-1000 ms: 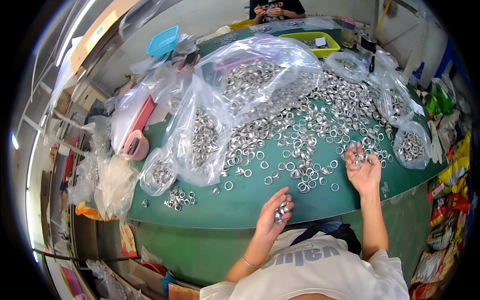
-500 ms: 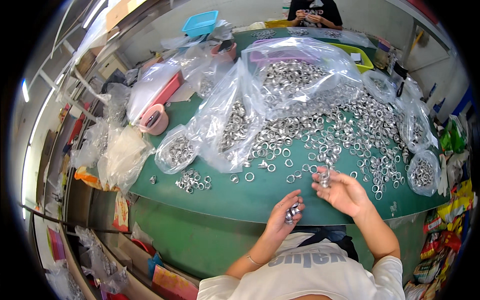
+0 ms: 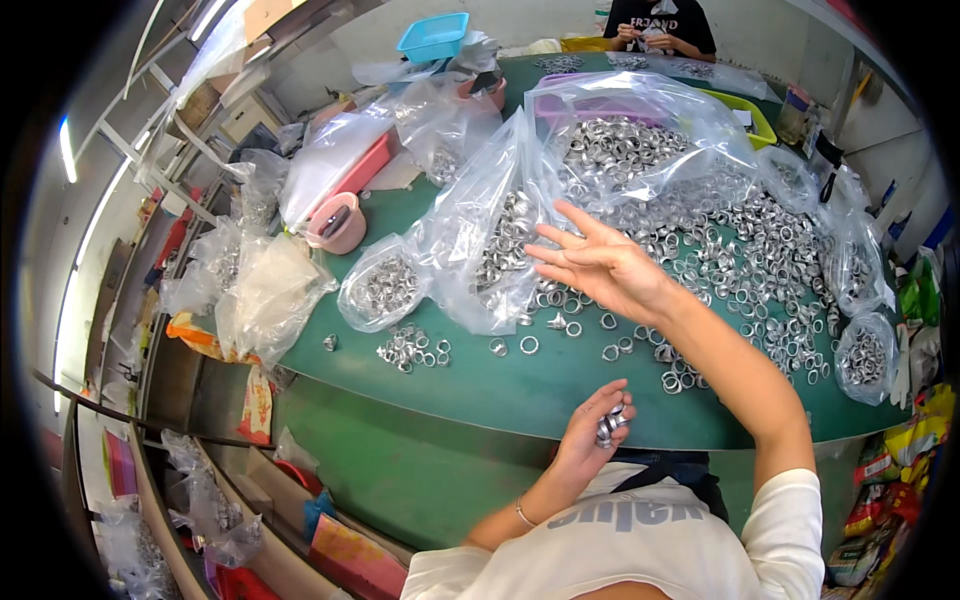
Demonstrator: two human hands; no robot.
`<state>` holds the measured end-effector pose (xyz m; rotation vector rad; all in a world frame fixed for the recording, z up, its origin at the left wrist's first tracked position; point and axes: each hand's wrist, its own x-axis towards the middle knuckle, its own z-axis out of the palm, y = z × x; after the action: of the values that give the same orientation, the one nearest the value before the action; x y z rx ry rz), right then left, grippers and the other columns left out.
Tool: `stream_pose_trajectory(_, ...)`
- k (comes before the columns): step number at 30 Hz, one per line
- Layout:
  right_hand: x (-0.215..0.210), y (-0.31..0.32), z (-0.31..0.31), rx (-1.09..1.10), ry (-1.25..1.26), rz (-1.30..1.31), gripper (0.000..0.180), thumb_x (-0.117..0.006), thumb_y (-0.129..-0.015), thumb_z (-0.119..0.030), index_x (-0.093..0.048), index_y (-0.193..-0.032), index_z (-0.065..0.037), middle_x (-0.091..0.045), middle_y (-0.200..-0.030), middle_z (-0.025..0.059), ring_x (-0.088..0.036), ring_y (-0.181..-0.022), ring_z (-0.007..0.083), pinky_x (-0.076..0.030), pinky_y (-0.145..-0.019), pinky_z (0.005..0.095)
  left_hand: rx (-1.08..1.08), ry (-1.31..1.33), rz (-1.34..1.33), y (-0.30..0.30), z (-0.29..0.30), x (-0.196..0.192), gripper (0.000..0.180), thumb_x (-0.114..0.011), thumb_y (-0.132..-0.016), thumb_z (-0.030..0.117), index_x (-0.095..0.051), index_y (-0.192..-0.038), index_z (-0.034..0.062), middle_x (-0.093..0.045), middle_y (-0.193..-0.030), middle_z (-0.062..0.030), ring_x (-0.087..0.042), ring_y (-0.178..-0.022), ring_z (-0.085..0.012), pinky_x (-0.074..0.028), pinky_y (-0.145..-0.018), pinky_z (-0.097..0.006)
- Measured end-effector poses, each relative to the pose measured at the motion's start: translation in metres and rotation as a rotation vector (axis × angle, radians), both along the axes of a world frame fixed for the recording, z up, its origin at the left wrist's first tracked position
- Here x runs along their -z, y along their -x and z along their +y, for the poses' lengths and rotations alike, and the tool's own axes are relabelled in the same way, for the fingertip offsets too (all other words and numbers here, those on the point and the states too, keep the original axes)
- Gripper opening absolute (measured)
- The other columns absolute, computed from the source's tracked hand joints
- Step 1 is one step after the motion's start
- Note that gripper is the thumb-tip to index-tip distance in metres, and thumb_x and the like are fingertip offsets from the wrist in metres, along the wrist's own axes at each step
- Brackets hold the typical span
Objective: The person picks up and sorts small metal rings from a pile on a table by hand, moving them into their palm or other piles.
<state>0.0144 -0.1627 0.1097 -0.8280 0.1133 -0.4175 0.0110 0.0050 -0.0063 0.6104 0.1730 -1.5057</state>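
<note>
My left hand is curled around several shiny metal rings by the table's near edge. Its fingers close over them, with part of the metal showing. My right hand is stretched out over the table, fingers spread and pointing left, and I see nothing in it. Below and beside it stands an open clear plastic bag with rings inside. A wide pile of loose rings covers the table's right side, spilling from a large clear bag behind my right hand.
The green table also bears a small cluster of rings, a small bag of rings, a pink cup and a blue basket. Another small bag sits at the right edge. Across the table, a person handles something small.
My right hand has swung up and left from the near edge toward the bags; the metal it held at its fingertips is no longer seen. My left hand keeps its rings. The view has shifted slightly.
</note>
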Motion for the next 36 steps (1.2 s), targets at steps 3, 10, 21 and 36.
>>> stream_pose_trajectory(3, 0.007, 0.019, -0.014, 0.006, 0.279, 0.249, 0.054, -0.049, -0.089, -0.006, -0.027, -0.138, 0.002, -0.039, -0.136, 0.0199, -0.048, -0.118, 0.0281, -0.041, -0.097, 0.0357, -0.021, -0.011, -0.007, -0.004, 0.001, 0.005, 0.028, -0.056, -0.088, 0.007, -0.048, -0.114, 0.0016, -0.053, -0.09, -0.0075, -0.052, -0.074, -0.0141, -0.038, -0.048, -0.02)
stream_pose_trajectory(10, 0.062, 0.153, -0.038, 0.213, 0.776, 0.563, 0.039, -0.05, -0.091, -0.016, -0.045, -0.127, 0.0, -0.055, -0.12, 0.0129, -0.054, -0.109, 0.0234, -0.044, -0.09, 0.0318, 0.031, 0.027, 0.043, -0.002, -0.003, 0.017, 0.027, -0.054, -0.088, 0.005, -0.047, -0.114, 0.0022, -0.051, -0.09, -0.0073, -0.049, -0.073, -0.0137, -0.037, -0.044, -0.02)
stream_pose_trajectory(21, 0.124, 0.299, -0.147, 0.994, 1.612, 1.168, 0.056, -0.064, -0.08, -0.022, -0.042, -0.126, 0.001, -0.046, -0.124, 0.0221, -0.043, -0.115, 0.0373, -0.033, -0.099, 0.0419, 0.145, 0.007, -0.042, 0.018, -0.012, 0.01, 0.029, -0.055, -0.087, 0.006, -0.047, -0.114, 0.001, -0.052, -0.089, -0.0086, -0.05, -0.07, -0.0147, -0.038, -0.044, -0.02)
stream_pose_trajectory(36, 0.138, 0.231, -0.244, 1.145, 1.367, 1.614, 0.074, -0.047, -0.083, -0.059, -0.045, -0.127, 0.0, -0.051, -0.117, 0.0267, -0.045, -0.11, 0.0399, -0.033, -0.096, 0.0485, 0.049, 0.02, -0.096, 0.015, -0.023, 0.013, 0.029, -0.054, -0.088, 0.006, -0.046, -0.115, 0.0007, -0.051, -0.09, -0.0099, -0.049, -0.07, -0.0149, -0.038, -0.045, -0.021)
